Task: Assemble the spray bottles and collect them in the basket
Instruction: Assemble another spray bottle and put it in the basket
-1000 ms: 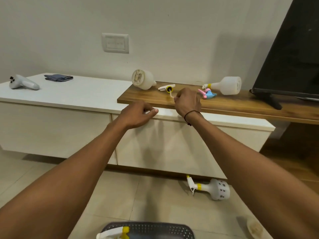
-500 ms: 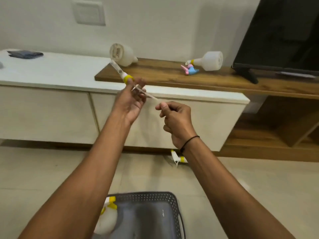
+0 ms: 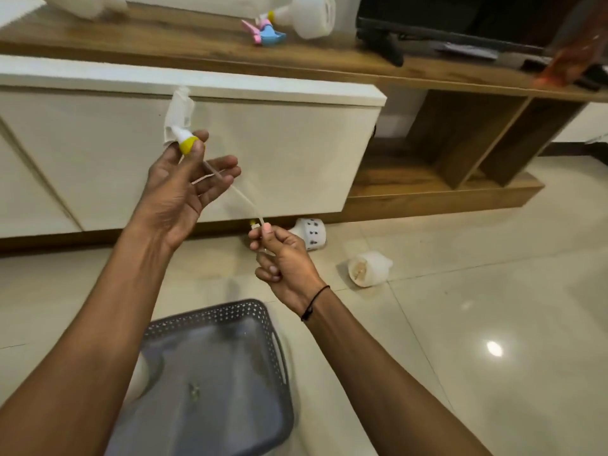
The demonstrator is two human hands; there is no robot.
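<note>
- Sprayer head [image 3: 180, 126], white with a yellow collar, pinched by the left hand [image 3: 184, 192], other fingers spread.
- Thin clear tube [image 3: 245, 204] runs down to the right hand [image 3: 283, 255], pinched there, fingers curled.
- Grey perforated plastic basket [image 3: 276, 353] sits below on glossy cream floor tiles [image 3: 477, 307].
- White bottles [image 3: 368, 269] lie beside the cabinet's bottom edge; another [image 3: 312, 14] lies on the wooden shelf [image 3: 197, 41].

A grey basket [image 3: 279, 357] and two white bottles [image 3: 368, 269] lie on the tiled floor [image 3: 477, 307].
</note>
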